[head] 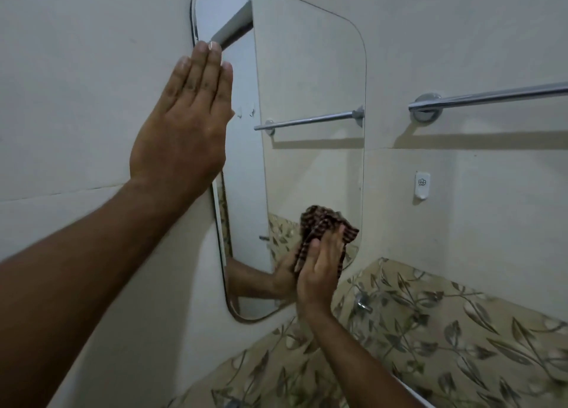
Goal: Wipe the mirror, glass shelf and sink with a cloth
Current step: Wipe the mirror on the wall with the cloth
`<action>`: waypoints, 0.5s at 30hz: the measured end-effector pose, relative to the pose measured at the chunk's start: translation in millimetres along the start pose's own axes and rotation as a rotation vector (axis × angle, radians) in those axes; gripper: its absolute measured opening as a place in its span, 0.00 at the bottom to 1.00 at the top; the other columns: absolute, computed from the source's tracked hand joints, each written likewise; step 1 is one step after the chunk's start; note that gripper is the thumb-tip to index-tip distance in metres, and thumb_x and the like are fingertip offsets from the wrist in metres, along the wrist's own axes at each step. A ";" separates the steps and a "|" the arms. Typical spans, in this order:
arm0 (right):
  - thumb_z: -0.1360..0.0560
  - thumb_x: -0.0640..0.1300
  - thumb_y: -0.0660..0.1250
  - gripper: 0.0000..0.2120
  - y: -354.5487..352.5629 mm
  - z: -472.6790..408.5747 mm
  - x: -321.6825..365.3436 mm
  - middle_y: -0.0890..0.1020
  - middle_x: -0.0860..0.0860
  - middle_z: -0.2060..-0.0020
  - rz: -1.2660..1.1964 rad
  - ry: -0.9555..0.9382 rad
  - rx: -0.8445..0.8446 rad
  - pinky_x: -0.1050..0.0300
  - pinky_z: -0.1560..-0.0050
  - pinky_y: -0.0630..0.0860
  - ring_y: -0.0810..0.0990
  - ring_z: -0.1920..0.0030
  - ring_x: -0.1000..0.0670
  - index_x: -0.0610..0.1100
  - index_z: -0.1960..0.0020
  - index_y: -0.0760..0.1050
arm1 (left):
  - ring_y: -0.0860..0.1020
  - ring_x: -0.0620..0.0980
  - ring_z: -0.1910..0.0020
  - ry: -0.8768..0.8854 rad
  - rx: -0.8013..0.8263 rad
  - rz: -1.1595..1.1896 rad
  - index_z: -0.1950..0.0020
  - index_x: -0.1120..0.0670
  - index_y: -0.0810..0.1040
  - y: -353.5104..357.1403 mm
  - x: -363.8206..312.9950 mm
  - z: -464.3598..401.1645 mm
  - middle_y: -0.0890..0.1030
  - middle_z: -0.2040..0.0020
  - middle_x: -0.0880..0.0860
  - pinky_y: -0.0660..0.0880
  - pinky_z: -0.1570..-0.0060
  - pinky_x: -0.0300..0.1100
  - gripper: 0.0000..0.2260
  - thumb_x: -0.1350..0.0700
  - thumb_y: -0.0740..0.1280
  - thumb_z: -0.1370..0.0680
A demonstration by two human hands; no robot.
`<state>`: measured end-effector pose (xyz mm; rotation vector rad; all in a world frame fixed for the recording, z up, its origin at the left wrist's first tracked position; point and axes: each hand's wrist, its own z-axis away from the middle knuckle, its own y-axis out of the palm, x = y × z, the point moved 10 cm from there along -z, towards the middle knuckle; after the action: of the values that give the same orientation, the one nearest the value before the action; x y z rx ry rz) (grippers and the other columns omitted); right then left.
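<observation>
A tall mirror (310,94) with rounded corners hangs on the pale tiled wall. My left hand (184,122) lies flat, fingers together, against the mirror's left edge near the top, holding nothing. My right hand (322,272) presses a brown checked cloth (325,223) against the mirror's lower right corner. The hand's reflection shows in the glass just left of it. The glass shelf and the sink are out of view.
A chrome towel bar (488,97) runs along the wall right of the mirror, and its reflection shows in the glass. A small white wall hook (421,185) sits below it. Leaf-patterned tiles (430,331) cover the lower wall, with a chrome tap fitting (362,303) on them.
</observation>
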<state>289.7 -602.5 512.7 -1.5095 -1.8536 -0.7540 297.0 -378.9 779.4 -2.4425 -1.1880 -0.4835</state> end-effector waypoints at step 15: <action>0.17 0.57 0.45 0.30 -1.4 12.9 -25.5 0.55 0.46 0.21 0.074 0.254 -0.072 0.56 0.23 0.47 0.51 0.21 0.49 0.40 0.22 0.55 | 0.49 0.62 0.19 0.049 -0.059 0.033 0.21 0.61 0.59 -4.3 -1.3 -2.6 0.55 0.20 0.65 0.50 0.21 0.56 0.25 0.66 0.49 0.19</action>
<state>290.7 -608.9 484.9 -1.4435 -1.5900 -0.9394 292.4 -378.6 781.8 -2.4809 -1.1266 -0.5728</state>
